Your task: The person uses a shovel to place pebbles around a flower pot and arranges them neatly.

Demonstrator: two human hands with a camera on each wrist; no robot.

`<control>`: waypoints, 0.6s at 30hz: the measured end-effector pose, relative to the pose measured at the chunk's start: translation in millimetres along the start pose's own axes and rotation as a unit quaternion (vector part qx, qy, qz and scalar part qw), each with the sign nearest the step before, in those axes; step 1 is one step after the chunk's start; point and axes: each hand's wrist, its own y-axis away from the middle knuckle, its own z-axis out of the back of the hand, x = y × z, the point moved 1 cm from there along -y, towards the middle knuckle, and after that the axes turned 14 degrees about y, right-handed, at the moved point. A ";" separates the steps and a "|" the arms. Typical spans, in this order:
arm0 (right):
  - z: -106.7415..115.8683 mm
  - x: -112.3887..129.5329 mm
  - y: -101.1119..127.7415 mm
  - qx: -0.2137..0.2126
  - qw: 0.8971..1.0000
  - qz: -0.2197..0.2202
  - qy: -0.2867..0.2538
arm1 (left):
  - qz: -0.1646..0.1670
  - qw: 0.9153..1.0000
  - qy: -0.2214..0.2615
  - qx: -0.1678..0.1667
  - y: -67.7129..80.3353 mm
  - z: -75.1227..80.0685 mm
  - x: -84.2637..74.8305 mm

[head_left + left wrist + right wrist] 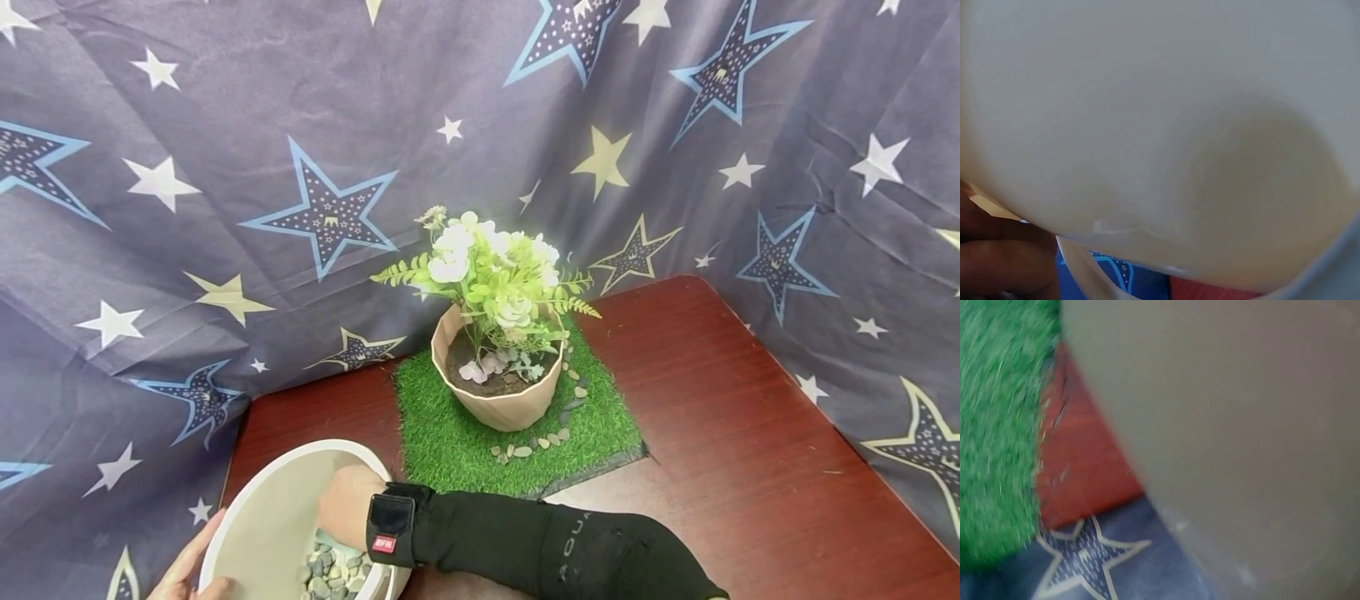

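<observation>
A white bowl (277, 508) sits at the table's near left corner with grey pebbles (330, 575) in its bottom. My right hand (347, 507), in a black sleeve with a wrist strap, reaches down into the bowl over the pebbles; its fingers are hidden behind the palm. My left hand (187, 571) grips the bowl's near left rim, thumb on the edge. In the left wrist view the bowl's outer wall (1160, 125) fills the frame, with fingers (997, 262) under it. The right wrist view is blurred and shows the bowl's wall (1241, 437).
A beige pot (504, 400) of white artificial flowers stands on a green grass mat (450, 442), with pebbles (536, 443) along its right and front. The brown table (720, 433) stretches to the right. Star-patterned cloth (225, 167) hangs behind and beside it.
</observation>
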 end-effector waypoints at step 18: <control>8.3 -10.2 8.0 0.143 0.951 0.174 -0.214 | -0.033 0.999 -0.016 0.028 -3.1 1.3 1.4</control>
